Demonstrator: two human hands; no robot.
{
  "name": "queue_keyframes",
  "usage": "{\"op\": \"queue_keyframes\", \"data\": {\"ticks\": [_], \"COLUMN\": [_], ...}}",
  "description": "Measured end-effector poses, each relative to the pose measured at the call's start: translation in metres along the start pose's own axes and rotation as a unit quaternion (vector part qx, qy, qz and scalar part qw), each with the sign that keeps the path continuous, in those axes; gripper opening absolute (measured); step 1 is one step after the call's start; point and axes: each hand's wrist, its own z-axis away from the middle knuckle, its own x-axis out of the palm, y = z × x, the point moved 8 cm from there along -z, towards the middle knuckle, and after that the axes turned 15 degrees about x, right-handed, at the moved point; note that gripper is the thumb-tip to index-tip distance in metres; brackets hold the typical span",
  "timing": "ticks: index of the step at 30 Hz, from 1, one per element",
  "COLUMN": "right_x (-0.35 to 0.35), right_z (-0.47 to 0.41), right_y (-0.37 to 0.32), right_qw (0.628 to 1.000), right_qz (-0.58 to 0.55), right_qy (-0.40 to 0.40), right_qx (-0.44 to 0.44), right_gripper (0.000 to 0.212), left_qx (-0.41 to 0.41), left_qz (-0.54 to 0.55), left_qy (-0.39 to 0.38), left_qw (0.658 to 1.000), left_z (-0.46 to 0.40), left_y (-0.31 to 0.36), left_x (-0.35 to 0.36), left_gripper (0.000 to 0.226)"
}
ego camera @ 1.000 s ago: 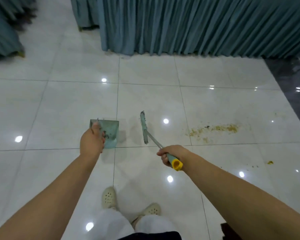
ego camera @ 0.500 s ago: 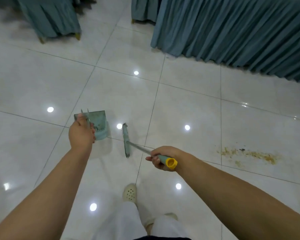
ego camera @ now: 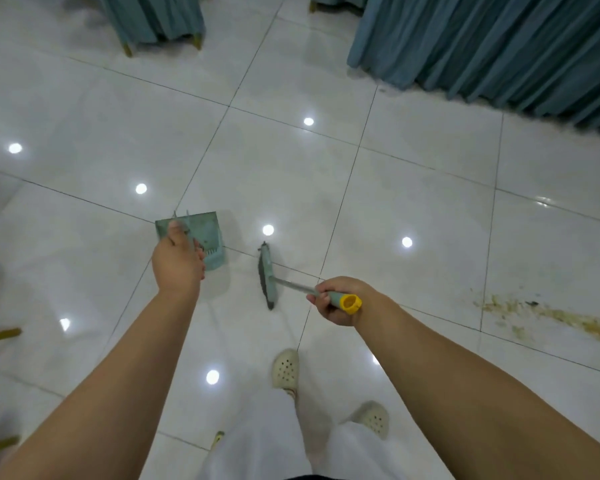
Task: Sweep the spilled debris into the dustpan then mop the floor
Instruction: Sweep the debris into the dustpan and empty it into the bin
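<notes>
Now | left grip (ego camera: 177, 263) clamps dustpan (ego camera: 207, 237) | right grip (ego camera: 340, 301) clamps broom (ego camera: 268, 278) | debris (ego camera: 548, 315) well right

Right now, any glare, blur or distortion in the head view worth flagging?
Head view: round ceiling-light glare spots dot the glossy tile floor; wide-angle bending curves the grout lines; edges smear, the teal table skirt hem looks soft; dustpan, broom and both hands stay readable.

No readable text, labels, brands, numbers or signs are showing anywhere. The dustpan (ego camera: 201, 237), the broom (ego camera: 268, 277) with its yellow-capped handle, the floor tiles (ego camera: 413, 188), the curtains (ego camera: 482, 39) and the shoes (ego camera: 285, 368) are all showing plain, unmarked surfaces.
</notes>
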Motion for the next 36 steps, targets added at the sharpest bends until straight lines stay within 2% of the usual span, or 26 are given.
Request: {"op": "queue_keyframes", "data": {"ticks": [8,18,26,30,33,36], "right_x": [-0.127,-0.337,-0.491,-0.529,-0.533,-0.506], "right_z": [0.024,0.067,0.111,0.119,0.125,0.122], "right_y": [0.000,0.015,0.033,0.043,0.047,0.053], "right_qw": [0.990,0.980,0.974,0.981,0.985,0.991], "right_qz": [-0.137,-0.193,-0.204,-0.158,-0.144,-0.113], "right_qy": [-0.011,0.003,0.061,0.087,0.057,0.024], "right_qx": [-0.024,-0.045,-0.078,-0.071,-0.071,-0.062], "right_gripper": [0.003,0.007,0.012,0.020,0.025,0.025], "left_qx": [-0.009,0.003,-0.013,-0.029,-0.044,-0.035], "left_qz": [-0.002,0.013,0.054,0.069,0.083,0.077], "left_qy": [-0.016,-0.067,-0.091,-0.092,-0.098,-0.098], "left_qw": [1.000,0.998,0.994,0.993,0.991,0.992], "left_z": [0.058,0.201,0.299,0.324,0.335,0.337], "left_y": [0.008,0.026,0.036,0.032,0.030,0.032], "left_x": [0.052,0.168,0.239,0.246,0.245,0.236], "left_gripper": [0.052,0.055,0.055,0.051,0.048,0.050]}}
